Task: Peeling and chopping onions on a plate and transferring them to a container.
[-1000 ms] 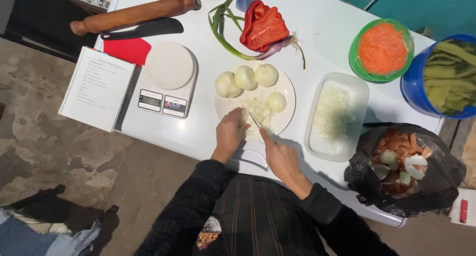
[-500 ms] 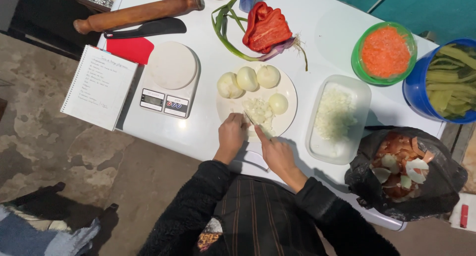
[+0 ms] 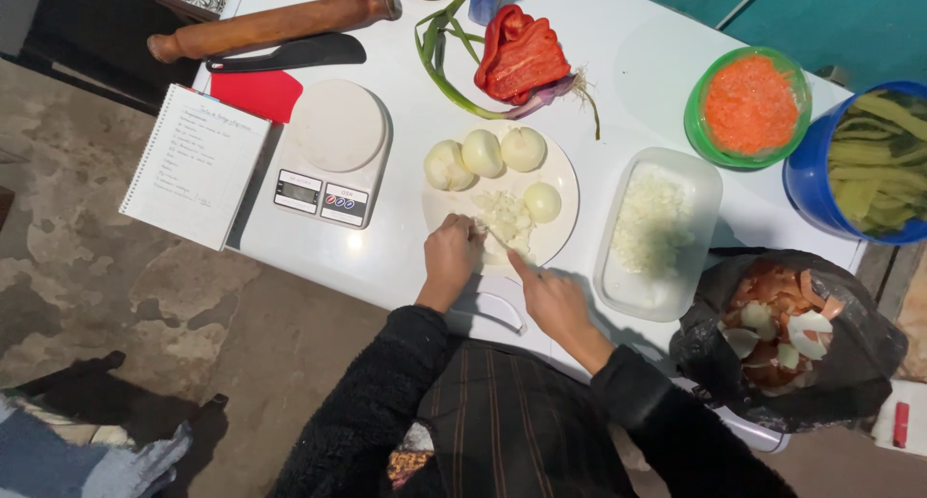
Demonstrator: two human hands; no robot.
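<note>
A white plate on the white table holds several peeled onions and a heap of chopped onion. My left hand rests at the plate's near edge with its fingers curled on the onion piece being cut. My right hand grips a knife whose blade points into the chopped heap, right beside my left fingers. Both sleeves are dark and fuzzy.
A clear tub of chopped onion lies right of the plate, a black bag of peels nearer me. A kitchen scale, notebook, rolling pin, red pepper, green bowl of grated carrot and blue bowl surround them.
The view has shifted slightly. My right hand has moved the knife a little through the chopped onion, while my left hand stays at the plate's edge.
</note>
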